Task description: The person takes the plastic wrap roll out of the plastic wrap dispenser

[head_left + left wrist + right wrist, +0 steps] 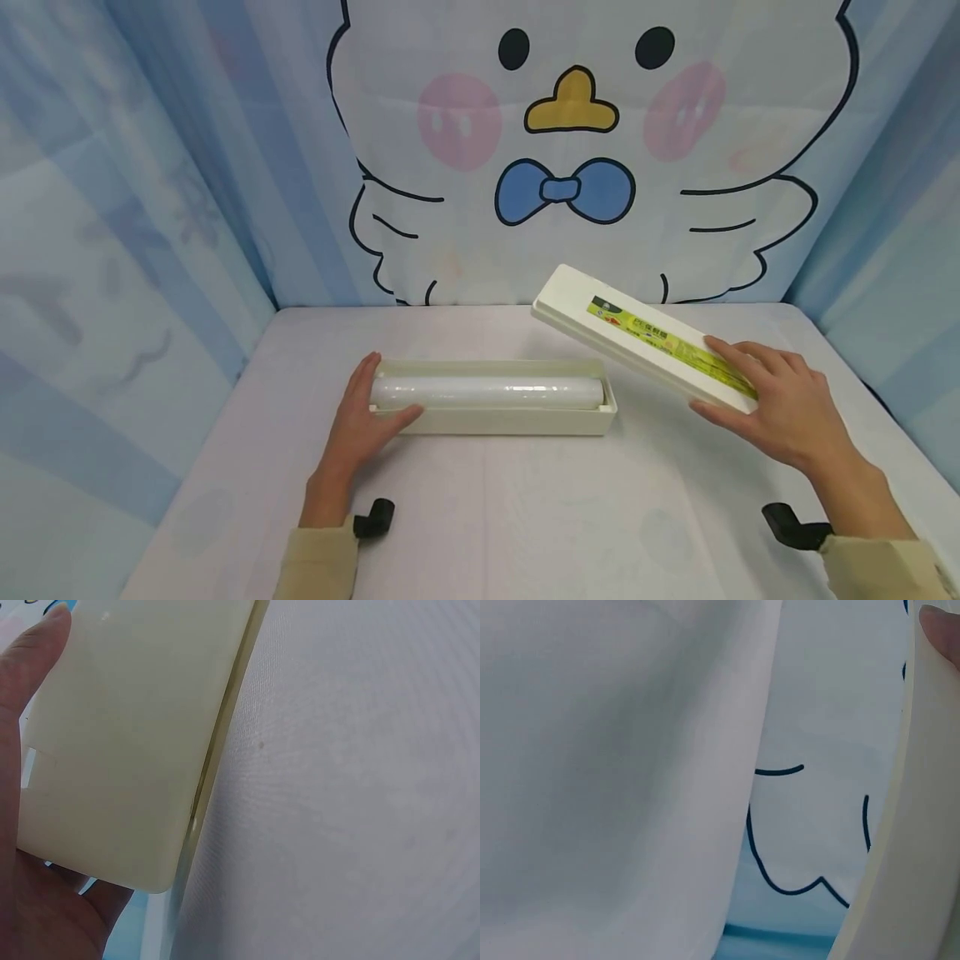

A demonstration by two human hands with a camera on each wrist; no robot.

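A long cream box lies open on the white table with a roll of clear film inside it. My left hand grips the box's left end, thumb on the front wall, fingers over the end. The left wrist view shows that cream box close up against my palm. The box's cream lid, with a green and yellow label, is lifted and tilted above the table at the right. My right hand holds the lid's near end, fingers on top, thumb beneath. The lid's edge fills the right wrist view's right side.
A cloth backdrop with a cartoon bird hangs behind the table, and blue patterned curtains close both sides. Beige sleeves and black wrist mounts show at the bottom of the head view.
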